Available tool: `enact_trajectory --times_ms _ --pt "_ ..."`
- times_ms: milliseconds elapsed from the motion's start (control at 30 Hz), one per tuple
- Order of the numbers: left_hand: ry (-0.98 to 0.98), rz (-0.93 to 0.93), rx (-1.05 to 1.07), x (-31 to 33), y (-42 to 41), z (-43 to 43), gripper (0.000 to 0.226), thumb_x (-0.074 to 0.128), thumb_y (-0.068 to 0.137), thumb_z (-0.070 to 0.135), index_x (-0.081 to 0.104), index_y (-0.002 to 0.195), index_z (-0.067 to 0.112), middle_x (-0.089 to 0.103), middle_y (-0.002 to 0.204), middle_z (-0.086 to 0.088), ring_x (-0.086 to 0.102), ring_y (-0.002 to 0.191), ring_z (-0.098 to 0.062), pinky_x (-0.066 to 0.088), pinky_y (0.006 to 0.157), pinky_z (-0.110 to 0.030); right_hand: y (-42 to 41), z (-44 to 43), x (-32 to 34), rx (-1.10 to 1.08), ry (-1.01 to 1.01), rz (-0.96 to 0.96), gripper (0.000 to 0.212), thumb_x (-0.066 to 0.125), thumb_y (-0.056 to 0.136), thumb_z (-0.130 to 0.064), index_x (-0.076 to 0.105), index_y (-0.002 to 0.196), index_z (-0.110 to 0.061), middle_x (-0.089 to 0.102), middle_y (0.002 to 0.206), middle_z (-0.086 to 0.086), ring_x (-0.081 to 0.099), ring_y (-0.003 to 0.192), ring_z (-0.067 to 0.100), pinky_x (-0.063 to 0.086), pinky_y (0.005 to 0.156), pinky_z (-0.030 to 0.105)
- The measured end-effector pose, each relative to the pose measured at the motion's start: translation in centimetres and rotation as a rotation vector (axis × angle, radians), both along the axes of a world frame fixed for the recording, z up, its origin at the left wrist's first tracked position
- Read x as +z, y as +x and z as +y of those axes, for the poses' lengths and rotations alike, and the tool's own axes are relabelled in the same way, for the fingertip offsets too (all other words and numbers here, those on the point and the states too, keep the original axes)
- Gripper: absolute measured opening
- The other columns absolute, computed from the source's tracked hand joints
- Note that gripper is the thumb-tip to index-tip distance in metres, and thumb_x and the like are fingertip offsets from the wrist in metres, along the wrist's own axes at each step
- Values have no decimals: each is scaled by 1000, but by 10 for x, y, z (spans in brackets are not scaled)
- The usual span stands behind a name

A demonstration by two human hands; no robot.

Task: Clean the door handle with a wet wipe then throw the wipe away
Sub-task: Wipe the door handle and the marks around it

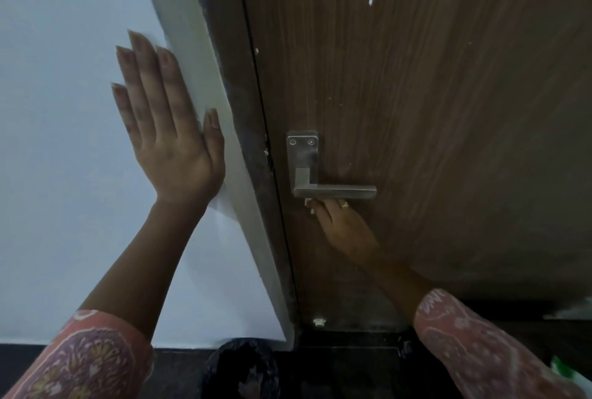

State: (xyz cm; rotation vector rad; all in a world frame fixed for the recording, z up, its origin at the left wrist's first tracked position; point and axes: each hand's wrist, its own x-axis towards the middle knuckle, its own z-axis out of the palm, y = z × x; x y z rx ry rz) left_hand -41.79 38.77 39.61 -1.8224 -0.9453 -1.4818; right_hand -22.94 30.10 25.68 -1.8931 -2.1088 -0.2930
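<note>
A metal lever door handle (334, 191) with a rectangular backplate (302, 150) is fixed to the brown wooden door (416, 94). My right hand (342, 225) sits just under the lever, fingers curled up against its underside; a small white bit of wipe (311, 206) shows at the fingertips, most of it hidden. My left hand (166, 129) lies flat and spread on the white wall (64, 110) beside the door frame, holding nothing.
The pale door frame (205, 78) runs diagonally between wall and door. A bin lined with a black bag (243, 366) stands on the dark floor below the frame. A green and white packet (567, 373) shows at the lower right edge. A small white doorstop (319, 322) sits at the door's base.
</note>
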Motion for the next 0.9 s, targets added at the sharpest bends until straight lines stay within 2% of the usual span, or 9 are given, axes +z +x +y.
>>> enact_trajectory --times_ms 67,133,233,333,400,467,633,767,900 --pt "4 2 -6 0 -1 1 53 39 92 19 22 135 -7 33 135 -38 18 134 -41 3 116 -34 20 -3 3 71 108 -120 30 44 84 -5 68 103 -4 71 97 10 67 83 24 53 76 30" --pt "11 -2 -16 -1 -2 2 53 38 93 20 20 136 -5 29 137 -34 4 142 -27 3 117 -34 43 -11 4 67 226 -157 30 43 87 -3 69 100 -6 72 93 7 68 78 22 45 81 29" --pt "20 -8 -10 -2 -2 3 54 39 93 19 19 137 -4 26 138 -30 -4 141 -15 4 117 -37 50 -18 20 -119 210 3 32 38 93 -8 54 120 -6 61 118 7 57 103 22 43 90 32" --pt "20 -12 -18 -1 -1 2 54 40 93 19 19 138 -3 27 138 -30 -4 141 -14 4 117 -37 43 -13 16 -90 73 3 38 31 100 -22 42 134 -10 51 131 10 50 118 26 39 97 33" --pt "19 -19 -21 0 -2 2 54 40 93 19 19 138 -3 29 138 -31 -5 141 -14 4 117 -36 42 -14 13 -35 114 13 43 19 102 -17 55 123 -5 63 116 15 62 102 28 48 88 31" --pt "26 -19 -24 -1 -2 2 56 43 92 18 19 138 -3 28 138 -30 -4 141 -14 4 117 -36 61 -17 7 52 192 -58 34 25 99 -6 55 115 -6 69 104 14 67 87 28 52 82 35" --pt "41 -19 -10 -1 -2 3 58 46 88 16 21 137 -3 26 139 -27 -4 141 -14 6 116 -36 65 -26 30 -93 458 383 19 50 82 -6 48 100 -13 53 97 6 52 85 19 40 78 24" --pt "48 -41 -25 0 -1 3 57 47 87 16 23 136 -3 32 137 -29 -4 140 -12 7 116 -36 55 -32 51 -177 517 829 21 52 89 -12 55 110 -9 62 95 3 61 81 -2 44 71 8" --pt "35 -39 -20 -1 -2 2 55 44 89 17 23 136 -3 31 137 -29 -5 140 -12 7 116 -36 37 -39 70 -20 421 703 24 52 87 -16 65 98 1 57 88 5 55 75 -4 39 66 3"
